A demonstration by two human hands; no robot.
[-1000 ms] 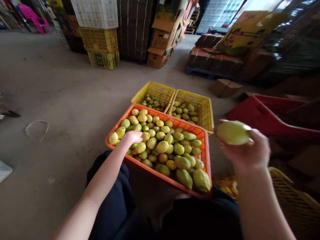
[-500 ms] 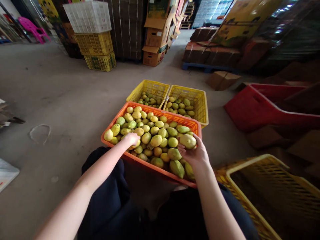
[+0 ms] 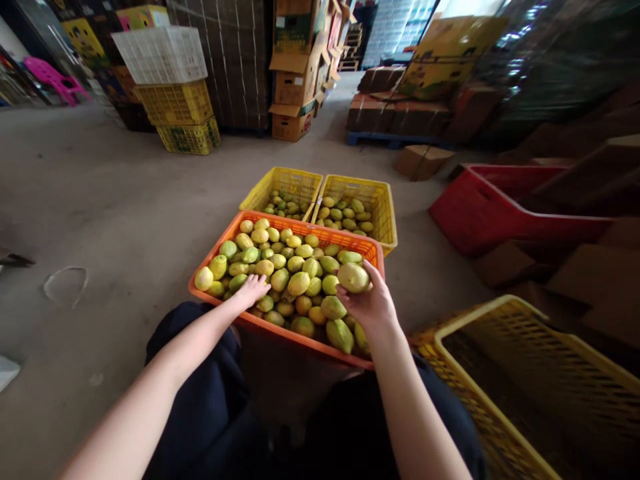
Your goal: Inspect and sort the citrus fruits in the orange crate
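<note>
My right hand (image 3: 376, 303) is wrapped round a pale green-yellow papaya (image 3: 354, 277), held above the right end of an orange crate (image 3: 300, 340). The crate is full of papayas in mixed green and yellow. Over the left middle of the heap, my left hand (image 3: 254, 289) lies palm down with its fingers spread, touching the fruit and holding none. A yellowish papaya (image 3: 264, 267) sits just beyond its fingertips. Large green papayas (image 3: 340, 335) lie near the crate's front right corner.
Two yellow crates (image 3: 393, 220) with papayas stand just behind the orange one. A yellow crate (image 3: 480, 307) is close by my right leg, and a red bin (image 3: 460, 213) is further right. Stacked crates (image 3: 175, 103) and cardboard boxes (image 3: 293, 90) stand at the back.
My left hand's fingers have spread out over the fruit, where before they were curled at a papaya. My right hand still holds its papaya. The whole view has shifted slightly.
</note>
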